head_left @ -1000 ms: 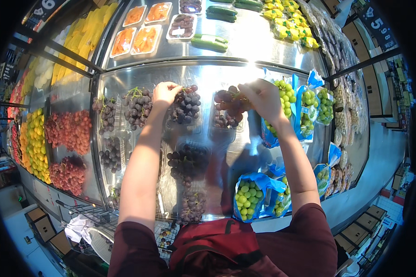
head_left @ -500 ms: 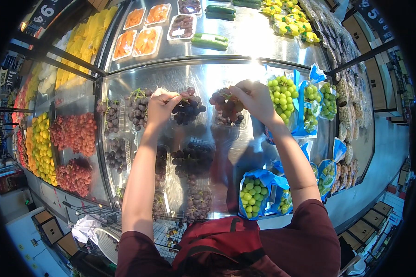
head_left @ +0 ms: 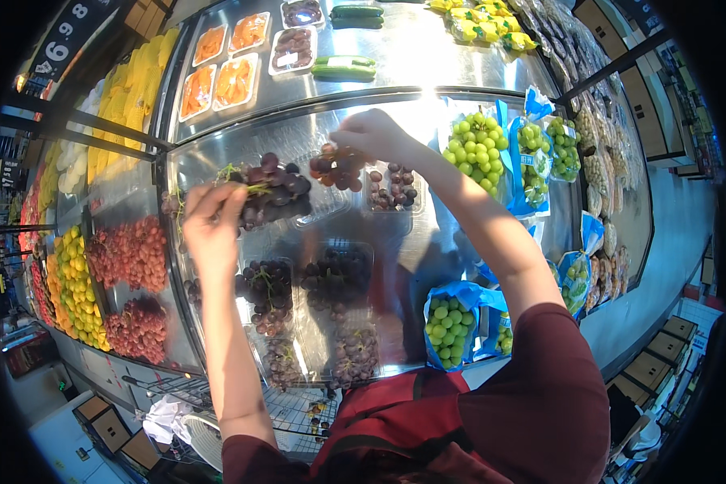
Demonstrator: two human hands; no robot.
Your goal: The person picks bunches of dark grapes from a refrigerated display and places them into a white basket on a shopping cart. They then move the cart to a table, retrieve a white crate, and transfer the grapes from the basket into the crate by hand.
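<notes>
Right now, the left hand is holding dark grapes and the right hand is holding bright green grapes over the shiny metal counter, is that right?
Not quite: the right hand is holding reddish-brown grapes, not green ones, as the head view shows. The left hand is holding dark grapes over the shiny metal counter.
</notes>
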